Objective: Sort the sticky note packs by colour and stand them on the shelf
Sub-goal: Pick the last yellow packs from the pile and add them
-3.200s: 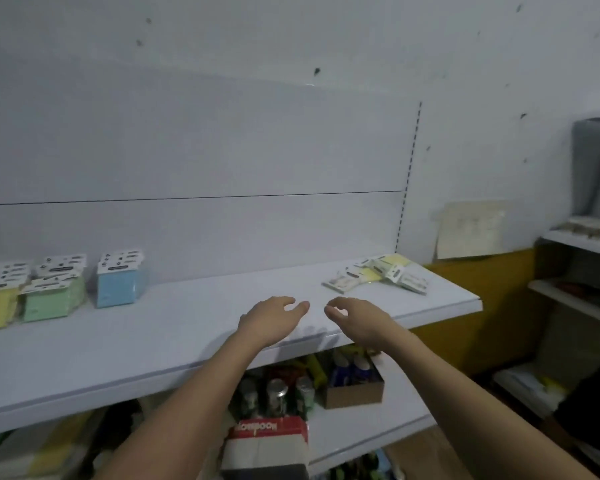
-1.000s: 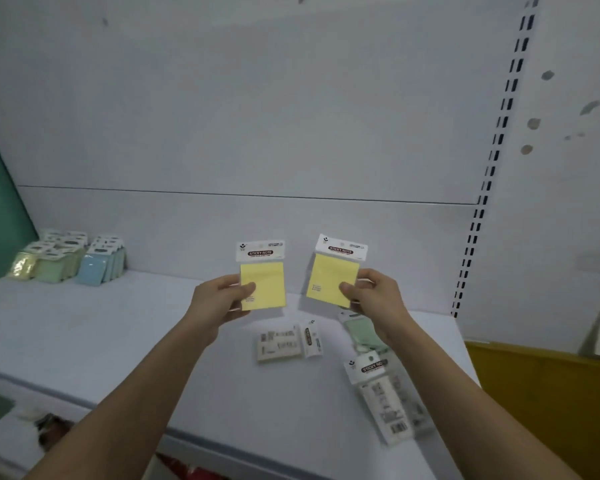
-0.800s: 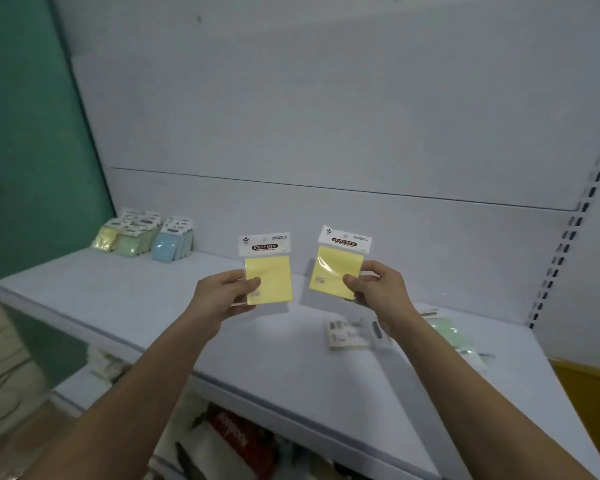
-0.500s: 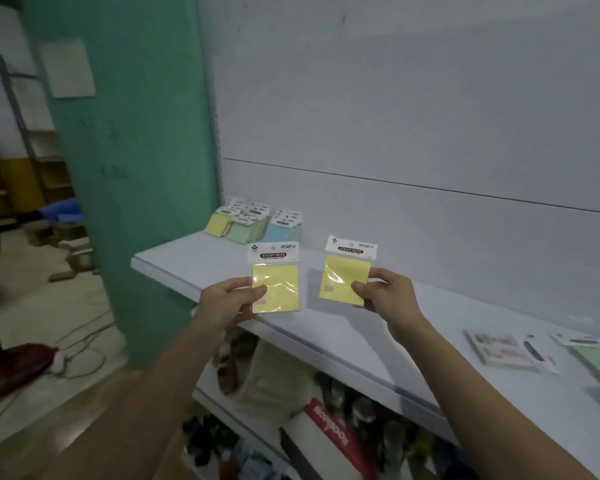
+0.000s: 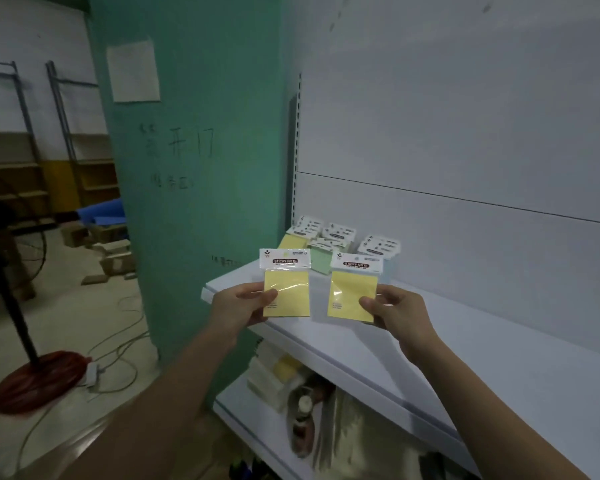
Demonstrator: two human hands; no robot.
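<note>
Two bare hands reach forward from the bottom of the view, each holding up one pack of yellow sticky notes. The left hand pinches the lower left edge of the left yellow pack between thumb and fingers. The right hand pinches the lower right edge of the right yellow pack the same way. Both packs are upright, side by side but apart, each with a white header card reading "STICKY NOTE". They are held in the air above the front edge of a white shelf. Behind them, at the shelf's far left end against the back panel, stand sorted rows of packs: a yellow row, a green row just beside it, and a blue row partly hidden by the right pack. A green pillar rises left of the shelf, and a fan stand with a red base sits on the floor beyond.
</note>
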